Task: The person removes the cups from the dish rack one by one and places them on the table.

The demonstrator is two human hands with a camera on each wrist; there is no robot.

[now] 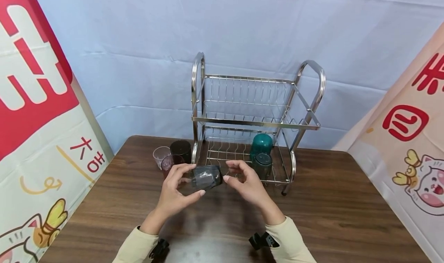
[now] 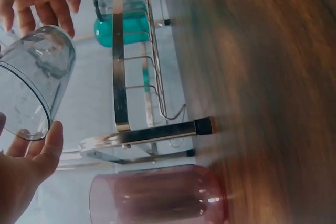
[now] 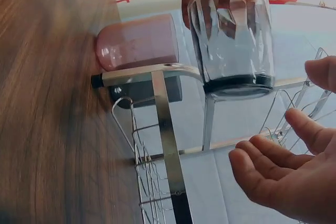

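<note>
A grey transparent drinking glass [image 1: 207, 177] lies sideways in the air in front of the metal rack. My left hand [image 1: 176, 189] holds it near its open rim, which faces left; in the left wrist view, fingertips [image 2: 54, 135] sit on that rim. My right hand [image 1: 248, 184] is spread beside the thick base, fingers loosely bent and gripping nothing. From the right wrist, a gap shows between the right fingers [image 3: 247, 163] and the glass base. Behind the right hand, another grey glass [image 1: 262, 166] stands upside down on the rack's lower tier.
The two-tier chrome dish rack [image 1: 243, 122] stands at the back of the wooden table [image 1: 333, 209]. A teal glass [image 1: 261, 142] is upside down on its lower tier. Left of the rack stand a clear glass [image 1: 160, 154], a dark glass [image 1: 182, 149] and a pink glass [image 2: 157, 198].
</note>
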